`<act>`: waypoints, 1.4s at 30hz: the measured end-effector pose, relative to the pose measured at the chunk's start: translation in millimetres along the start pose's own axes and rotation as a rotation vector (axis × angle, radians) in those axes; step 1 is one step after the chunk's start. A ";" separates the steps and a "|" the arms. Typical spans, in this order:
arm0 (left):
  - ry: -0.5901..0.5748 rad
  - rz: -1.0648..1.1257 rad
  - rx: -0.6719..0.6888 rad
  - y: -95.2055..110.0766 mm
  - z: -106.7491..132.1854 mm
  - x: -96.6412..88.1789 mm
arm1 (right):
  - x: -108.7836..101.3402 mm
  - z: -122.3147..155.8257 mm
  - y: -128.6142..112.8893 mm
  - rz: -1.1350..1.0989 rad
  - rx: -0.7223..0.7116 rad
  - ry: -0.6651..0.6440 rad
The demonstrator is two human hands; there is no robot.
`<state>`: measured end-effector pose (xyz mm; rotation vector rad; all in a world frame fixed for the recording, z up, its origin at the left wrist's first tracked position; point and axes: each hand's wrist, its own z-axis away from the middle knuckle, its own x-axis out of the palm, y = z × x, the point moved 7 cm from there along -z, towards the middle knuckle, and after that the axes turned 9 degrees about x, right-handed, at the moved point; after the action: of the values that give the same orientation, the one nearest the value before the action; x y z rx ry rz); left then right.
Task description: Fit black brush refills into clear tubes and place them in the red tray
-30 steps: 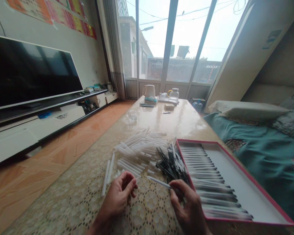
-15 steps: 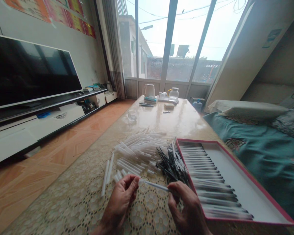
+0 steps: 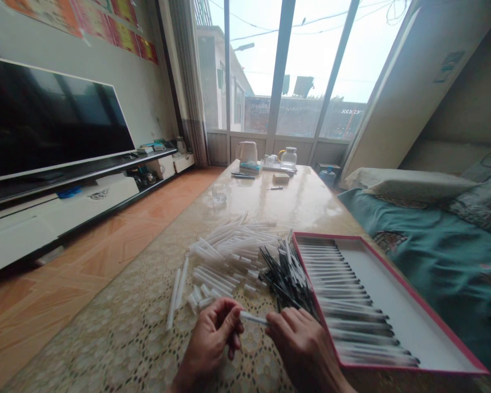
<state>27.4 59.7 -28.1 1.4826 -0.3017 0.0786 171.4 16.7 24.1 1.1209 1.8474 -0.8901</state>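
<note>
A slim white pen-like tube (image 3: 254,318) spans the gap between my hands above the table. My left hand (image 3: 213,338) is closed, its thumb and forefinger pinching the left end. Curled fingers of my right hand (image 3: 300,341) grip the other end and hide it. Beyond my left hand lies a pile of long clear plastic tubes (image 3: 229,243), with short clear pieces (image 3: 200,297) closest to it. Thin black-and-white sticks (image 3: 284,275) are heaped just past my right hand. To the right, a pink-rimmed tray (image 3: 429,305) holds a row of dark-tipped pale tubes (image 3: 331,273).
The patterned table (image 3: 118,327) runs toward the window. A glass (image 3: 219,195), a small box (image 3: 281,178), a kettle (image 3: 247,152) and a glass jug (image 3: 288,156) stand farther back. On the right is a seat with a teal cover (image 3: 409,240).
My hands have come closer together, the right moving left and curling further over the tube. Less of the tube shows between them. My left hand has shifted slightly right.
</note>
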 end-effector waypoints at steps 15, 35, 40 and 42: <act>-0.005 -0.011 0.093 6.4 9.7 5.9 | 13.0 4.6 15.5 -0.527 0.309 -0.202; 0.030 0.018 0.128 9.3 1.2 4.0 | -3.9 -1.9 30.5 -0.517 0.379 -0.391; 0.247 0.006 0.188 19.3 -0.4 -18.3 | -40.1 -3.7 91.8 0.020 0.386 -0.060; 0.337 0.036 0.196 24.8 2.9 -24.4 | -49.5 1.4 115.8 0.122 0.398 -0.033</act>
<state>-2.3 62.4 -10.0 1.6270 -0.0480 0.3915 293.0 39.6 48.0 1.4323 1.5939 -1.2305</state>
